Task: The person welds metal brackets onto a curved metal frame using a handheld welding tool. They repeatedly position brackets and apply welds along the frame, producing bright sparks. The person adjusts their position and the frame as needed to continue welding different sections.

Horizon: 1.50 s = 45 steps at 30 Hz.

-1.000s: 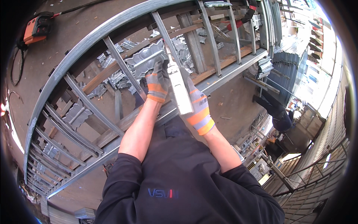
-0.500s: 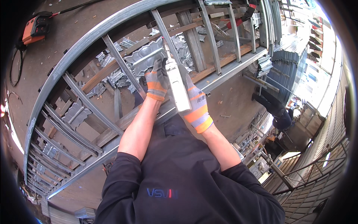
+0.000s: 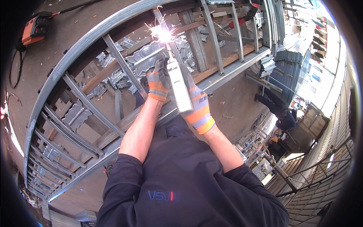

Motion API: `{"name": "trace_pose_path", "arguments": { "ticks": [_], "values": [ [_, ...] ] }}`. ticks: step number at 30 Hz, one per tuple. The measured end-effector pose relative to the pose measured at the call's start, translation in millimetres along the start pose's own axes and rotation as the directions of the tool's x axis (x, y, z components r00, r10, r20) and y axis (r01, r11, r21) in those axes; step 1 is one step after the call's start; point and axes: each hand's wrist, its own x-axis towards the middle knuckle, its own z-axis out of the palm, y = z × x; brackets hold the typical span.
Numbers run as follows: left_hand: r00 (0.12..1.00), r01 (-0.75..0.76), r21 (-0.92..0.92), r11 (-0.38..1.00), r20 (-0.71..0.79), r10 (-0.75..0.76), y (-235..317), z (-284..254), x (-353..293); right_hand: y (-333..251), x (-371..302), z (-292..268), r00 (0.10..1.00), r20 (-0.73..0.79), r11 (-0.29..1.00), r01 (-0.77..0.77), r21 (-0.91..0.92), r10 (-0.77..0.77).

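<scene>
The right hand holds a sparking white tool.

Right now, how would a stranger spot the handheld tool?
Start at the large curved metal frame. By its near rail, the right hand holds a whitish, boxy tool. Unlike the scalloped plates nearby, it is long, with sparks at its thin tip.

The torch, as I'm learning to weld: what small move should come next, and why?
Probably just steady the torch in the right hand: sparks burst at its tip by the bar, with the left hand at the grey plate, so drifting might misplace them.
</scene>
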Motion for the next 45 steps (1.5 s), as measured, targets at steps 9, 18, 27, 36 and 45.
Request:
{"name": "trace_pose_path", "arguments": {
  "ticks": [9,18,27,36,45],
  "values": [
    [0.999,-0.033,0.065,0.997,-0.037,0.036,1,7,-5,2,-1,-1,1.000,-0.005,1.000,0.022,-0.008,-0.022],
    [0.990,-0.106,0.175,0.979,-0.070,0.119,-6,3,-1,-2,1,-3,1.000,-0.004,0.999,0.011,-0.034,-0.011],
    [0.994,-0.092,0.150,0.984,-0.042,0.100,-4,2,-1,-3,3,-4,1.000,0.012,1.000,-0.001,-0.008,0.001],
    [0.989,-0.122,0.201,0.972,-0.053,0.135,-8,-1,3,-8,6,-6,1.000,0.014,1.000,-0.004,0.000,0.004],
    [0.997,-0.074,0.007,0.997,-0.035,0.075,-7,3,4,-4,-35,-23,0.995,0.038,0.991,0.093,-0.092,-0.090]
  ]
}}
